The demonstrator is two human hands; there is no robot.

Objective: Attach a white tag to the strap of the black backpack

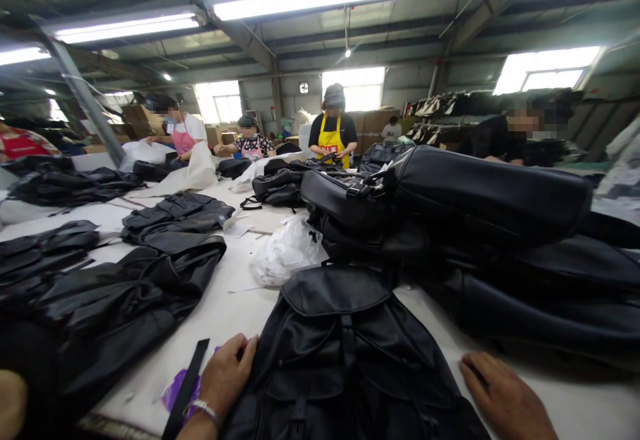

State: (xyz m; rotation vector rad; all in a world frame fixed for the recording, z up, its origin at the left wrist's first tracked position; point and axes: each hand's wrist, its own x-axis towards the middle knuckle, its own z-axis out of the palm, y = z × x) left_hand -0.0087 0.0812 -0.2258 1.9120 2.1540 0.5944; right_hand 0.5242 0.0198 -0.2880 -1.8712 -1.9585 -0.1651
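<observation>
A black leather backpack (345, 353) lies flat on the white table (225, 307) right in front of me, flap and front pockets facing up. My left hand (227, 370), with a bracelet at the wrist, has its fingers curled over the backpack's left edge. Beside that hand lie a black strap (187, 387) and a purple scrap (175, 390). My right hand (503, 393) rests on the table just right of the backpack, fingers bent and pressed down, with nothing visible in it.
Stacks of finished black bags (450, 207) rise behind and to the right. More black bags (100, 300) cover the left. A crumpled white plastic bag (285, 253) sits mid-table. Several people work at the far end of the table (333, 127).
</observation>
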